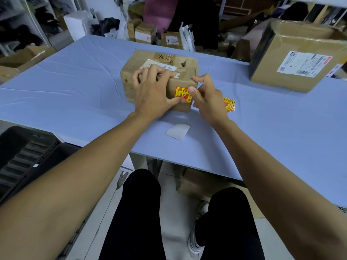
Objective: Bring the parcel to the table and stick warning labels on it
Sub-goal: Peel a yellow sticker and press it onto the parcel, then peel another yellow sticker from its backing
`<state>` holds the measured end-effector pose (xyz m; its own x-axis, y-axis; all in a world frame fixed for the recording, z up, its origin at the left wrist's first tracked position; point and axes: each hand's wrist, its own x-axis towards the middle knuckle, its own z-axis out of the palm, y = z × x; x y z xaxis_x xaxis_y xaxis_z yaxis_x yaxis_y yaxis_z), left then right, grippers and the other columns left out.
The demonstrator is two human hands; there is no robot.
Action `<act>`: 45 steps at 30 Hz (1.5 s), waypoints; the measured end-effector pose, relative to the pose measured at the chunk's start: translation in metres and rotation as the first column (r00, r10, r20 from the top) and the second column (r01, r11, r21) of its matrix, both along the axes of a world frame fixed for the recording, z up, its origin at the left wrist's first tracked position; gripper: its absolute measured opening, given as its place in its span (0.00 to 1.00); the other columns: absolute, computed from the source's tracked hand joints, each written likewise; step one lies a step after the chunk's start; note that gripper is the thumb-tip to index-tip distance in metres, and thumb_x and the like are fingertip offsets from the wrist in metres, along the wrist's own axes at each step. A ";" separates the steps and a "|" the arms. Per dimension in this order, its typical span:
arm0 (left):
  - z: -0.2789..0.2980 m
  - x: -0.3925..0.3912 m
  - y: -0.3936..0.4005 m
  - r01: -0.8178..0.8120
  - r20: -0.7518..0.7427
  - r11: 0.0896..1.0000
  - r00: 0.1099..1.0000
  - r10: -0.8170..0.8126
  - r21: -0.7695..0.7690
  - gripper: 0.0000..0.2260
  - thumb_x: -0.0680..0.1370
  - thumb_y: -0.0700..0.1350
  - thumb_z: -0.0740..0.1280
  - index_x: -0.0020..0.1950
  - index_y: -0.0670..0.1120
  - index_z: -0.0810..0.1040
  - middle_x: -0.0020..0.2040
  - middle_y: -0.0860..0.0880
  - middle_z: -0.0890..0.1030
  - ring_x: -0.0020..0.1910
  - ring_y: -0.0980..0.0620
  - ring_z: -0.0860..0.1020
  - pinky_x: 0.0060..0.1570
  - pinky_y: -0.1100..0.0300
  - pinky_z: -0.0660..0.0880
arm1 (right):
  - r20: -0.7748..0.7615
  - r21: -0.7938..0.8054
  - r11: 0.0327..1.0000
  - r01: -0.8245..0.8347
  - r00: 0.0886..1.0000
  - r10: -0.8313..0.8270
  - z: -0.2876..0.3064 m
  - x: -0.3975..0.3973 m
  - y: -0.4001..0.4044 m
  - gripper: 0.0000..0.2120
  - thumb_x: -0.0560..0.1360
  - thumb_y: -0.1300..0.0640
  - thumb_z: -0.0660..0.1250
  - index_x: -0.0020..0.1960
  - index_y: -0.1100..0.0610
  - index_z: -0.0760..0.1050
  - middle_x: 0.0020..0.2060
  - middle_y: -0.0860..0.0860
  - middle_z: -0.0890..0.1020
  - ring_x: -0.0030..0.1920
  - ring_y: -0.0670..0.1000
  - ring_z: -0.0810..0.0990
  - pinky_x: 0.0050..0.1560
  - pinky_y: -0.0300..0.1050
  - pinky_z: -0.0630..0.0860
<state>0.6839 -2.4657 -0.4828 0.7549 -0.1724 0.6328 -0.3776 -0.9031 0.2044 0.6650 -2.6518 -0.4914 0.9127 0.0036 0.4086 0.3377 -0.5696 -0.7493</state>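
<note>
"易碎品" on red/yellow label point(182, 95), parcel point(159, 76) front

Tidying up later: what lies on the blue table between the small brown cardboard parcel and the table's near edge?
In the head view, one curled white backing paper lies on the blue table, just short of the small brown cardboard parcel.

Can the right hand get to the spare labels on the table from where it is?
Probably yes. The right hand is at the parcel's near face, pressing the warning label, and the spare labels lie just to its right on the table with nothing between.
</note>
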 end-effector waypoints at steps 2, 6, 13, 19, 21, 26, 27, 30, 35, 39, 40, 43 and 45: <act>0.000 0.002 -0.003 -0.010 0.012 1.000 1.000 0.010 -0.003 0.33 0.63 0.74 0.67 0.61 0.56 0.77 0.57 0.49 0.75 0.60 0.47 0.74 0.66 0.48 0.61 | 0.002 0.011 1.000 0.004 1.000 -0.004 -0.002 0.001 0.001 0.17 0.80 0.48 0.65 0.64 0.56 0.70 0.34 0.55 0.81 0.37 0.56 0.83 0.45 0.54 0.79; -0.002 0.003 -0.001 -0.019 0.061 0.999 0.998 0.016 0.036 0.33 0.62 0.72 0.69 0.60 0.54 0.76 0.56 0.48 0.75 0.57 0.46 0.74 0.64 0.49 0.61 | -0.037 -0.041 0.999 -0.020 0.999 0.018 0.000 0.000 -0.002 0.25 0.74 0.51 0.73 0.66 0.54 0.68 0.35 0.52 0.78 0.36 0.52 0.80 0.40 0.43 0.76; 0.005 -0.003 -0.002 -0.041 -0.050 0.994 0.998 0.046 0.100 0.33 0.61 0.62 0.76 0.63 0.55 0.73 0.59 0.47 0.74 0.60 0.45 0.73 0.67 0.46 0.62 | -0.183 -0.176 0.984 -0.009 0.983 -0.023 0.021 -0.011 0.006 0.32 0.70 0.56 0.77 0.68 0.55 0.64 0.37 0.53 0.77 0.39 0.53 0.78 0.39 0.46 0.71; 0.027 -0.028 0.011 0.078 -0.265 0.991 0.963 -0.049 0.104 0.36 0.68 0.45 0.74 0.74 0.52 0.66 0.71 0.45 0.68 0.72 0.42 0.64 0.74 0.46 0.56 | -0.247 -0.323 0.946 0.022 0.963 -0.107 0.029 -0.042 0.012 0.46 0.69 0.62 0.76 0.77 0.49 0.52 0.51 0.60 0.79 0.51 0.61 0.79 0.49 0.55 0.78; 0.025 -0.047 0.015 0.064 -0.212 0.998 0.975 -0.067 -0.021 0.32 0.70 0.46 0.73 0.74 0.50 0.68 0.70 0.44 0.69 0.71 0.41 0.65 0.70 0.47 0.64 | -0.286 -0.232 0.970 0.079 0.947 -0.146 0.020 -0.056 0.009 0.46 0.71 0.60 0.75 0.78 0.51 0.50 0.51 0.58 0.76 0.51 0.57 0.77 0.53 0.54 0.77; -0.008 -0.088 0.006 0.205 -0.555 0.969 0.795 -0.246 -0.136 0.28 0.76 0.53 0.70 0.74 0.48 0.70 0.67 0.45 0.73 0.67 0.43 0.70 0.65 0.52 0.68 | -0.401 -0.247 0.966 0.077 0.899 -0.174 0.005 -0.089 -0.003 0.20 0.78 0.49 0.68 0.67 0.56 0.75 0.52 0.54 0.82 0.56 0.55 0.80 0.49 0.42 0.69; -0.013 -0.092 0.003 0.212 -0.602 0.971 0.762 -0.238 -0.115 0.28 0.75 0.55 0.70 0.73 0.48 0.71 0.67 0.45 0.73 0.68 0.43 0.69 0.66 0.52 0.68 | -0.400 -0.268 0.963 0.037 0.905 -0.146 0.006 -0.093 -0.001 0.19 0.77 0.48 0.69 0.65 0.55 0.76 0.53 0.54 0.83 0.56 0.54 0.80 0.48 0.41 0.69; -0.022 -0.100 -0.006 0.149 -0.560 0.971 0.796 -0.229 -0.186 0.17 0.76 0.53 0.70 0.63 0.49 0.82 0.58 0.45 0.77 0.62 0.45 0.71 0.59 0.53 0.72 | -0.379 -0.313 0.948 -0.051 0.922 -0.075 0.009 -0.104 0.010 0.16 0.76 0.52 0.70 0.62 0.55 0.80 0.53 0.53 0.84 0.54 0.54 0.80 0.49 0.42 0.70; -0.015 -0.113 -0.012 0.083 -0.538 0.911 0.784 -0.310 -0.404 0.05 0.74 0.47 0.74 0.43 0.46 0.85 0.37 0.48 0.82 0.40 0.48 0.79 0.37 0.56 0.70 | -0.267 -0.309 0.950 -0.032 0.962 -0.055 0.003 -0.118 0.016 0.07 0.77 0.57 0.67 0.48 0.56 0.85 0.45 0.52 0.86 0.45 0.52 0.80 0.38 0.38 0.69; -0.007 -0.121 -0.016 0.029 -0.509 0.801 0.758 -0.408 -0.598 0.02 0.74 0.41 0.74 0.46 0.44 0.83 0.42 0.45 0.84 0.39 0.50 0.81 0.44 0.54 0.79 | -0.245 -0.191 0.979 0.068 0.963 -0.114 0.003 -0.123 0.010 0.07 0.78 0.57 0.68 0.44 0.56 0.83 0.38 0.48 0.81 0.40 0.49 0.77 0.35 0.32 0.66; -0.007 -0.122 -0.018 0.015 -0.494 0.760 0.752 -0.437 -0.650 0.01 0.75 0.39 0.73 0.46 0.43 0.83 0.41 0.45 0.84 0.38 0.51 0.81 0.46 0.54 0.80 | -0.236 -0.162 0.983 0.091 0.963 -0.128 0.003 -0.124 0.009 0.07 0.77 0.57 0.68 0.43 0.56 0.83 0.37 0.48 0.81 0.40 0.49 0.77 0.35 0.33 0.66; -0.005 -0.122 -0.025 -0.077 -0.463 0.631 0.748 -0.475 -0.772 0.02 0.75 0.37 0.72 0.46 0.41 0.85 0.38 0.46 0.83 0.35 0.52 0.80 0.47 0.55 0.81 | -0.178 -0.080 0.985 0.153 0.970 -0.166 0.004 -0.129 0.012 0.05 0.77 0.59 0.68 0.44 0.56 0.82 0.37 0.49 0.83 0.40 0.51 0.80 0.38 0.42 0.72; -0.004 -0.120 -0.032 -0.145 -0.455 0.539 0.736 -0.502 -0.830 0.03 0.74 0.37 0.73 0.47 0.41 0.86 0.39 0.45 0.85 0.36 0.51 0.81 0.48 0.56 0.82 | -0.142 -0.019 0.981 0.194 0.971 -0.194 0.005 -0.134 0.014 0.04 0.77 0.58 0.68 0.46 0.56 0.81 0.37 0.48 0.83 0.39 0.47 0.80 0.39 0.40 0.74</act>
